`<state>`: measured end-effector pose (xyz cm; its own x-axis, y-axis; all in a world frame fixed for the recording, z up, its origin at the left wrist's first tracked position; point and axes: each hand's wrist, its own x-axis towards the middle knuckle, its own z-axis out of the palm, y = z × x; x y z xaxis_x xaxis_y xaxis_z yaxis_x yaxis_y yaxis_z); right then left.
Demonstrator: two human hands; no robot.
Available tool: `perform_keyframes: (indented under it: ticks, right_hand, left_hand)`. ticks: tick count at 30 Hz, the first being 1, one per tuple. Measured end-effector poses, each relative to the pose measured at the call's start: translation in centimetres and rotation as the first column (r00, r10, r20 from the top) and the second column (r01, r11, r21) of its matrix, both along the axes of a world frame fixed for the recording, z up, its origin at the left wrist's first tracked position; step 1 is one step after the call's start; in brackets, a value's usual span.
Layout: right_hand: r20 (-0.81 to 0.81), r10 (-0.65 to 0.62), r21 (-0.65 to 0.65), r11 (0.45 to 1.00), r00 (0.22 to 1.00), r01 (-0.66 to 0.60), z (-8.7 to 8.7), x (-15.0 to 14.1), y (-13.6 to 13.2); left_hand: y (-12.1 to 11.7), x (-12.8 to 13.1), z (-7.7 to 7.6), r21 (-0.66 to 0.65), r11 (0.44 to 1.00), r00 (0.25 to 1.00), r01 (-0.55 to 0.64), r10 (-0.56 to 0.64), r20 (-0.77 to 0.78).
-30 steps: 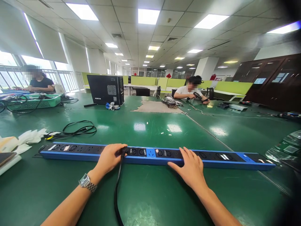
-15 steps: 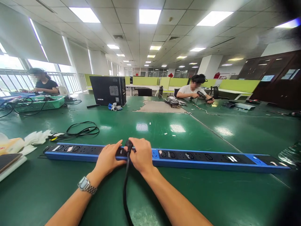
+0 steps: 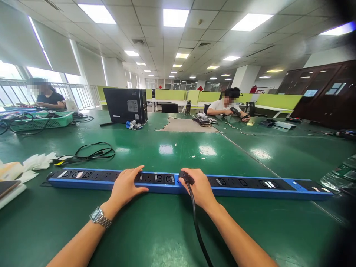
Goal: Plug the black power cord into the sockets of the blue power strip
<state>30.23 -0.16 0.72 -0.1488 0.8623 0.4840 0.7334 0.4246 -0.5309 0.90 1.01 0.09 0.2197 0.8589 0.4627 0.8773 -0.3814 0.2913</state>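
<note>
A long blue-and-black power strip lies across the green table, its rows of sockets facing up. My left hand, with a metal wristwatch on the wrist, spans the strip left of its middle, thumb on the front edge and fingers toward the back. Just right of the middle, my right hand pinches a black power plug over the sockets. Its thick black cord runs down toward me. The fingers hide the plug's underside, so whether it sits in a socket I cannot tell.
A coiled black cable and white tissues lie at left. Beyond stand a computer case and a green basket of cables. A plastic bottle lies at right. Two people sit at the table's far side.
My right hand came over to the plug beside my left hand, took hold of it, and carried it right along the strip. My left hand let go of the plug and stays on the strip.
</note>
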Motion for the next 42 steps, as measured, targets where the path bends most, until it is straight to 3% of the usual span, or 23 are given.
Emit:
perform_keyframes:
  ticks: [4, 11, 14, 20, 23, 26, 28, 31, 35, 39, 42]
  right_hand:
    - [0.132, -0.002, -0.037, 0.999, 0.991, 0.007, 0.7, -0.5, 0.0]
    - [0.205, -0.010, 0.052, 0.999, 0.979, -0.001, 0.4, -0.9, -0.7]
    - [0.237, -0.056, 0.113, 0.993, 0.970, 0.029, -0.4, -1.0, -0.9]
    - [0.243, -0.267, 0.260, 0.944, 0.932, 0.203, -2.9, 0.1, -1.1]
    - [0.273, -0.302, 0.235, 0.942, 0.913, 0.241, -3.4, 0.4, -1.1]
    - [0.289, -0.321, 0.219, 0.939, 0.902, 0.264, -3.6, 0.3, -1.1]
    - [0.281, -0.332, 0.214, 0.936, 0.900, 0.279, -3.6, 0.2, -1.0]
    - [0.277, -0.329, 0.197, 0.939, 0.903, 0.282, -3.7, 0.2, -1.1]
    - [0.268, -0.325, 0.157, 0.944, 0.907, 0.292, -3.5, 0.2, -1.1]
    - [0.252, -0.323, 0.124, 0.946, 0.912, 0.301, -3.4, 0.1, -1.1]
    - [0.233, -0.329, 0.111, 0.944, 0.915, 0.312, -3.4, 0.0, -1.1]
  left_hand:
    - [-0.1, 0.1, 0.1, 0.004, 1.000, 1.000, 0.004, -0.004, 0.003]
    - [-0.1, 0.5, 0.7, -0.056, 0.998, 1.000, 0.003, -0.002, 0.017]
    - [-0.6, 2.8, 1.2, -0.043, 0.994, 0.993, 0.102, -0.099, 0.069]
    - [-0.8, 10.6, 1.8, 0.006, 0.932, 0.928, 0.361, -0.360, 0.093]
    - [-0.2, 12.9, 0.9, -0.005, 0.923, 0.920, 0.385, -0.383, 0.085]
    - [0.3, 13.6, -0.1, 0.040, 0.924, 0.915, 0.380, -0.382, 0.132]
    - [0.4, 13.6, 0.2, 0.110, 0.930, 0.900, 0.352, -0.368, 0.234]
    - [0.7, 12.8, 2.2, 0.190, 0.955, 0.851, 0.226, -0.289, 0.439]
    - [0.7, 8.9, 4.2, 0.203, 0.962, 0.881, 0.185, -0.254, 0.400]
    - [-0.1, 3.5, 2.6, 0.071, 0.993, 0.944, 0.095, -0.112, 0.310]
    - [-0.5, 1.4, 1.4, 0.001, 0.990, 0.959, 0.143, -0.138, 0.248]
